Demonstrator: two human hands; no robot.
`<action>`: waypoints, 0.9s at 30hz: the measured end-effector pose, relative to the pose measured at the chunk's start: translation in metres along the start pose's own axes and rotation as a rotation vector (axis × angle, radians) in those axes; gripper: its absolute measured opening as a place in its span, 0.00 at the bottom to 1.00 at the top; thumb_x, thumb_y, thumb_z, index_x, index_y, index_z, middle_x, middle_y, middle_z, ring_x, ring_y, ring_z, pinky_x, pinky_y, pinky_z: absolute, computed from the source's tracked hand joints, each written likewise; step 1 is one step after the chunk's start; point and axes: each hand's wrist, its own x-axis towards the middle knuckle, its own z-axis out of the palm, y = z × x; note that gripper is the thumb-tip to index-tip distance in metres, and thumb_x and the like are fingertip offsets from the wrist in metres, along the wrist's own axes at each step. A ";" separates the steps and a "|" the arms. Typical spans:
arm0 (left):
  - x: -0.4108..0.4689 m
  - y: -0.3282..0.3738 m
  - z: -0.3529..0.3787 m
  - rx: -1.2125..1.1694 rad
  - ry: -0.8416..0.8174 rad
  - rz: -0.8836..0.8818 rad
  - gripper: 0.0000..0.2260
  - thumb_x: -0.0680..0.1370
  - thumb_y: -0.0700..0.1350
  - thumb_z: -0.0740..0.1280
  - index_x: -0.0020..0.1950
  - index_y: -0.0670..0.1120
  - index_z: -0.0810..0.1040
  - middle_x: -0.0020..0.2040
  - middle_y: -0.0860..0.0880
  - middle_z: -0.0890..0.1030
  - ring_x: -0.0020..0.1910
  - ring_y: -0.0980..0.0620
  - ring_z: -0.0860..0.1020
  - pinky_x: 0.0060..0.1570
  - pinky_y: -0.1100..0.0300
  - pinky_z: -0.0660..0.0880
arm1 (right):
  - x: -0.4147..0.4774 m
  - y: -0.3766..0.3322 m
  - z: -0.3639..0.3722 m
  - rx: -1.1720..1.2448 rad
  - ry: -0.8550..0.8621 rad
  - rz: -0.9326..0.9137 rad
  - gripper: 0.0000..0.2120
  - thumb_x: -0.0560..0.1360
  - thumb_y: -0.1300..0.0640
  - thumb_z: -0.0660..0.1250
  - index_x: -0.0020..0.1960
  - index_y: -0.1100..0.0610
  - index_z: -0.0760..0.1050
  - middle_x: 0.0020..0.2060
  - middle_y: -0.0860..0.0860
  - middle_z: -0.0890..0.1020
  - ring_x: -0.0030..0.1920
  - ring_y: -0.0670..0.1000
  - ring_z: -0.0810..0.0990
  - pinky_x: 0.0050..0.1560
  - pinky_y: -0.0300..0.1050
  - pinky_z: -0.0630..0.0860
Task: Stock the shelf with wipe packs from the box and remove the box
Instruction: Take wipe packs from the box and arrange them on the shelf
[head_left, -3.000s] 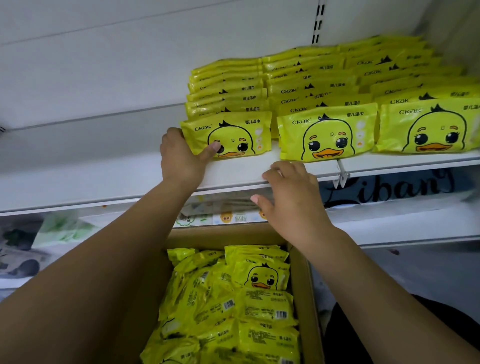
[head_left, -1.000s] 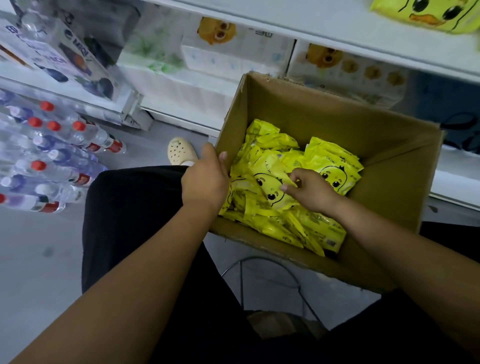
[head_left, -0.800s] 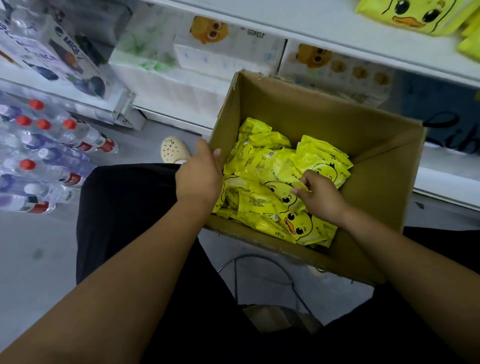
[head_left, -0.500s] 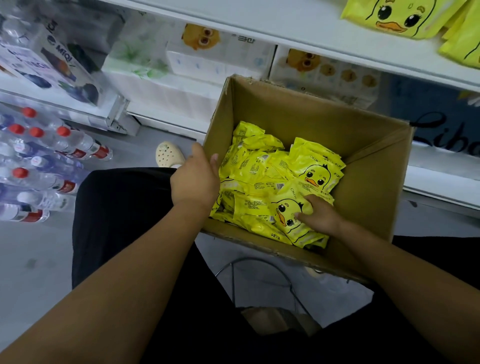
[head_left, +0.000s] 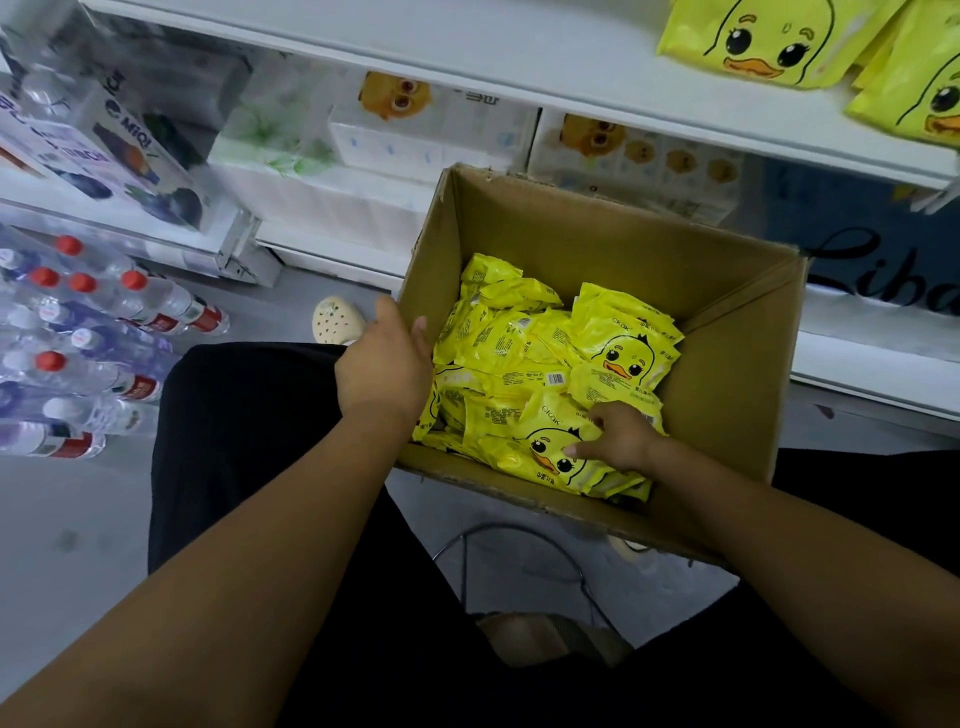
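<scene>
Right grip (head_left: 618, 436) curls onto a wipe pack (head_left: 545, 460) at the near edge of the box (head_left: 727, 332); left grip (head_left: 384, 364) clamps its left wall. I reckon the slick pack could slip free, or drag neighbours out.

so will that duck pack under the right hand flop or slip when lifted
Probably floppy: the pack looks like a soft, creased pouch. Its glossy film may be slippery, so the right hand likely needs a firm pinch.
</scene>
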 end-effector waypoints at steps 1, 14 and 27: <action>-0.001 -0.001 0.001 -0.001 0.010 0.007 0.15 0.85 0.55 0.56 0.60 0.42 0.67 0.51 0.40 0.79 0.45 0.35 0.80 0.37 0.51 0.68 | -0.002 0.001 -0.002 0.007 -0.003 -0.022 0.24 0.69 0.47 0.79 0.38 0.57 0.66 0.34 0.49 0.64 0.39 0.51 0.65 0.37 0.47 0.57; -0.061 0.059 -0.046 -0.931 -0.206 -0.001 0.22 0.76 0.64 0.70 0.61 0.51 0.80 0.59 0.54 0.82 0.61 0.56 0.79 0.63 0.56 0.75 | -0.095 -0.061 -0.097 0.465 -0.099 -0.270 0.52 0.54 0.35 0.82 0.71 0.59 0.74 0.69 0.53 0.77 0.69 0.51 0.75 0.71 0.48 0.70; -0.107 0.099 -0.069 -1.460 -0.142 -0.367 0.11 0.77 0.57 0.73 0.50 0.50 0.84 0.43 0.53 0.88 0.43 0.53 0.87 0.41 0.57 0.83 | -0.127 -0.086 -0.092 0.833 0.045 -0.283 0.52 0.49 0.31 0.83 0.67 0.54 0.78 0.62 0.48 0.82 0.63 0.50 0.80 0.71 0.52 0.71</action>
